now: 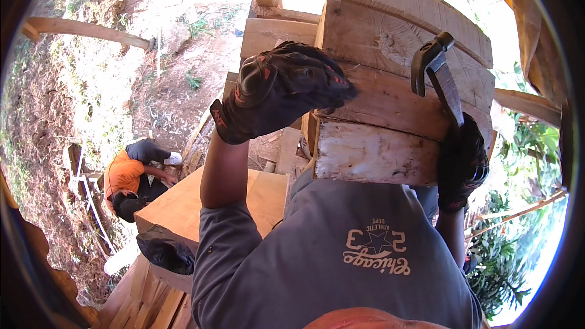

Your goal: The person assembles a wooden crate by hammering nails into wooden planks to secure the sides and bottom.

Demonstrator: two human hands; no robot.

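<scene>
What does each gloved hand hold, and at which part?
The right hand holds a dark metal claw hammer by the lower part of its handle. The left hand holds nothing; it lies flat against the rough wooden planks.

Outdoor timber construction site. Rough-sawn wooden planks (390, 55) and a beam end (372, 152) sit stacked right at the gloved hands; bare dirt ground (79, 85) lies well below to the left, green foliage (518, 231) to the right, and a worker in orange (125, 176) crouches below.
</scene>
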